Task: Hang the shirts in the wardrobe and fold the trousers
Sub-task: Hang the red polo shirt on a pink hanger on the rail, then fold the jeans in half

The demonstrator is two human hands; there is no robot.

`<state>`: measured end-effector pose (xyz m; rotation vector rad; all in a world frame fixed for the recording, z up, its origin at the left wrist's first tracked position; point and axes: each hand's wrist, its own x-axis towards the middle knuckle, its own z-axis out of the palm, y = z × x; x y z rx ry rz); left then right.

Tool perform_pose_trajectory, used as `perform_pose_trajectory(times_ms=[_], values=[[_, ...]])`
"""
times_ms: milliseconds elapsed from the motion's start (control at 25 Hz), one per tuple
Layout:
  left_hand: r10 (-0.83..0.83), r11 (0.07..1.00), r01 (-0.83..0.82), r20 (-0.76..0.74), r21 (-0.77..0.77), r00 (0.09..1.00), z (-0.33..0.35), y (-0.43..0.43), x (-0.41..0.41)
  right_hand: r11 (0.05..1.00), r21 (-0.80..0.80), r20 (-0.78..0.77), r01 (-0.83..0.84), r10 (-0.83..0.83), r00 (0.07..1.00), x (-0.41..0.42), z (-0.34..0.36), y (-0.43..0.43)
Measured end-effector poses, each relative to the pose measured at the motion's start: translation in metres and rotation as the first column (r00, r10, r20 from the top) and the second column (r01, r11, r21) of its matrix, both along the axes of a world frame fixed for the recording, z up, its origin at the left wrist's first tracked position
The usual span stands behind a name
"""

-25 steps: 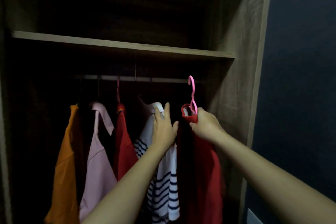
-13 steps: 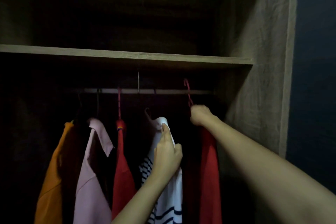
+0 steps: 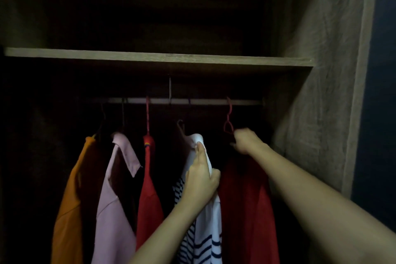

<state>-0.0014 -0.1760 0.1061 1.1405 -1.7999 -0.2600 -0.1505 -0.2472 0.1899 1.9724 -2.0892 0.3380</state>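
A red shirt [image 3: 246, 203] hangs at the right end of the wardrobe rail [image 3: 201, 101] on a pink hanger [image 3: 228, 120] whose hook sits over the rail. My right hand [image 3: 246, 141] grips the hanger's neck at the shirt's collar. My left hand [image 3: 201, 180] holds the shoulder of the white shirt with dark stripes [image 3: 205, 231] just to the left and keeps it aside. Further left hang a second red shirt [image 3: 149, 195], a pink shirt [image 3: 115, 210] and an orange shirt [image 3: 68, 210].
A wooden shelf [image 3: 158, 59] runs above the rail. The wardrobe's right side panel [image 3: 321, 113] stands close to the red shirt, with a dark blue wall [image 3: 383, 92] beyond it. The inside of the wardrobe is dark.
My right hand lifted the pink hanger with the red shirt up and back, and its hook now sits on the rail. My left hand stayed on the striped shirt.
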Motion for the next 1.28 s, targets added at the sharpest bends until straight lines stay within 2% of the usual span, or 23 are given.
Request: perform_pose_trajectory(times_ms=[80, 160, 240, 320, 440, 520, 600, 680, 800, 960, 1120, 1280], values=[[-0.050, 0.999, 0.050, 0.004, -0.017, 0.999, -0.003, 0.010, 0.008, 0.994, -0.108, 0.049, -0.008, 0.013, 0.999, 0.002, -0.001, 0.016], [-0.064, 0.996, 0.061, -0.034, -0.071, 0.997, -0.010, 0.022, 0.024, 0.947, -0.315, 0.070, -0.059, 0.085, 0.994, 0.009, -0.006, 0.032], [-0.023, 0.995, 0.014, -0.090, -0.099, 0.996, -0.023, 0.040, 0.049, 0.856, -0.488, 0.061, -0.172, 0.230, 0.971, 0.024, -0.019, 0.053], [0.049, 0.996, -0.057, -0.110, -0.072, 0.993, -0.041, 0.068, 0.078, 0.778, -0.563, 0.079, -0.279, 0.387, 0.919, 0.047, -0.044, 0.077], [0.182, 0.983, -0.183, -0.071, -0.006, 0.981, -0.080, 0.122, 0.132, 0.728, -0.528, 0.078, -0.438, 0.555, 0.828, 0.103, -0.100, 0.114], [0.264, 0.963, -0.261, -0.041, 0.070, 0.964, -0.118, 0.163, 0.178, 0.717, -0.394, 0.054, -0.575, 0.643, 0.764, 0.154, -0.143, 0.140], [0.366, 0.921, -0.357, -0.034, 0.155, 0.930, -0.168, 0.208, 0.228, 0.661, -0.248, 0.014, -0.709, 0.734, 0.679, 0.210, -0.186, 0.170], [0.451, 0.863, -0.434, -0.007, 0.259, 0.892, -0.209, 0.250, 0.267, 0.600, -0.176, 0.039, -0.780, 0.796, 0.604, 0.255, -0.225, 0.201], [0.565, 0.709, -0.531, 0.077, 0.464, 0.821, -0.283, 0.328, 0.326, 0.463, -0.049, 0.110, -0.885, 0.883, 0.456, 0.324, -0.299, 0.258], [0.710, 0.424, -0.611, 0.173, 0.668, 0.682, -0.384, 0.437, 0.392, 0.246, 0.202, 0.199, -0.948, 0.938, 0.285, 0.402, -0.401, 0.326], [0.803, 0.128, -0.617, 0.284, 0.776, 0.524, -0.479, 0.536, 0.420, 0.082, 0.379, 0.285, -0.922, 0.937, 0.200, 0.477, -0.487, 0.377], [0.832, -0.089, -0.545, 0.363, 0.834, 0.420, -0.572, 0.616, 0.415, -0.096, 0.523, 0.315, -0.847, 0.945, 0.087, 0.539, -0.586, 0.432]])
